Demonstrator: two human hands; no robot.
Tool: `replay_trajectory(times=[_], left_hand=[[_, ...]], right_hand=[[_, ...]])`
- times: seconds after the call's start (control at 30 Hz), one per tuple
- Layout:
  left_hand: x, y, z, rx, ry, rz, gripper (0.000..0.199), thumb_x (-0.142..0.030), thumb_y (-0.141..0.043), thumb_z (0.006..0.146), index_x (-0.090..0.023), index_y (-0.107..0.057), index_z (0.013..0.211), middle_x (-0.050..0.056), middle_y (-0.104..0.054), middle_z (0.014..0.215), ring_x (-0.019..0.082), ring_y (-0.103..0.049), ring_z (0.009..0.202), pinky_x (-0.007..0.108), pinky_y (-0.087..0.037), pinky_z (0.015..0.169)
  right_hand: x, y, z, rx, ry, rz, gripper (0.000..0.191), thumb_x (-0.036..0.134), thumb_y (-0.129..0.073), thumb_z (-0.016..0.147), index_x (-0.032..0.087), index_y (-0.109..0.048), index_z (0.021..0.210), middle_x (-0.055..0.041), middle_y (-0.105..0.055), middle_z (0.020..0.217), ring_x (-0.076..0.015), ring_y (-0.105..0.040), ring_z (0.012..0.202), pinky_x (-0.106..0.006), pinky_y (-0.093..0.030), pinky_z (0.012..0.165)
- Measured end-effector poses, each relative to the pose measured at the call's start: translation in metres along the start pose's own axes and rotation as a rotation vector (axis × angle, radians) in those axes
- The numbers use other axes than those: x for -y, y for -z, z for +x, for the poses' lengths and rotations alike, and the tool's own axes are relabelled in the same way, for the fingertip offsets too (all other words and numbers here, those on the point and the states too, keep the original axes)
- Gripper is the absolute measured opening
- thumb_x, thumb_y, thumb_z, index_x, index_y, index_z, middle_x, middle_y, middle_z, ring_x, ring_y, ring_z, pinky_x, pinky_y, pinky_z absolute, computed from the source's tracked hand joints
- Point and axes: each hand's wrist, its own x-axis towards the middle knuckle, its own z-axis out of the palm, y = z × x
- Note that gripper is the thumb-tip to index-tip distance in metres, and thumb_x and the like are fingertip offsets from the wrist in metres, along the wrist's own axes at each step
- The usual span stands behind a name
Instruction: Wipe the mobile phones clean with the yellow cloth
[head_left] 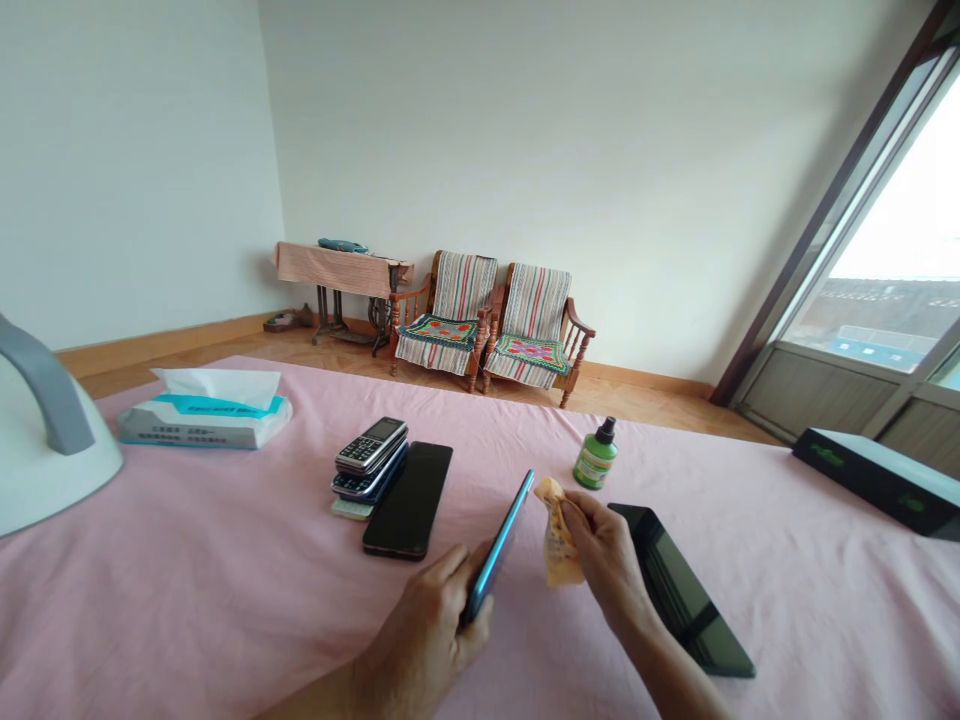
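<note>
My left hand [431,625] is closed around the lower end of a blue-edged smartphone [501,545], which it holds up edge-on over the pink cloth. Pinched in my right hand [606,550] is a crumpled yellow-orange cloth [559,540], just right of the phone and apart from it. A black smartphone [411,500] lies flat to the left, beside a small stack of keypad phones [371,447]. Behind my right hand stands a green spray bottle [596,455]. A dark tablet [686,590] lies to the right of that hand, partly behind the wrist.
The pink cloth [247,580] covers the surface. A tissue pack [206,415] lies at the left, near a white object with a grey handle [52,390]. A black box [877,480] sits at the far right. Two wooden chairs [529,325] and a covered sewing table [337,268] stand beyond.
</note>
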Motion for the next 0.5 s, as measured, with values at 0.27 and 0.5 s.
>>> replay_trajectory(times=[0.27,0.5], left_hand=[[-0.005,0.002,0.003,0.035,0.014,0.004,0.044,-0.001,-0.046,0.080,-0.022,-0.055,0.118,0.002,-0.058,0.090,0.018,-0.059,0.083,0.027,-0.047,0.079],[-0.009,0.003,0.004,0.048,0.007,0.003,0.047,0.000,-0.045,0.078,-0.021,-0.054,0.120,0.003,-0.059,0.093,0.019,-0.060,0.085,0.029,-0.048,0.082]], right_hand=[[-0.005,0.001,0.010,-0.203,0.329,-0.307,0.027,0.033,-0.049,0.087,0.015,-0.069,0.093,-0.0074,-0.064,0.087,-0.0196,-0.060,0.076,-0.028,-0.046,0.068],[-0.001,-0.016,0.013,-0.021,0.626,-0.485,0.035,0.013,-0.039,0.092,0.017,-0.064,0.116,-0.0080,-0.057,0.090,-0.0162,-0.058,0.075,-0.025,-0.048,0.064]])
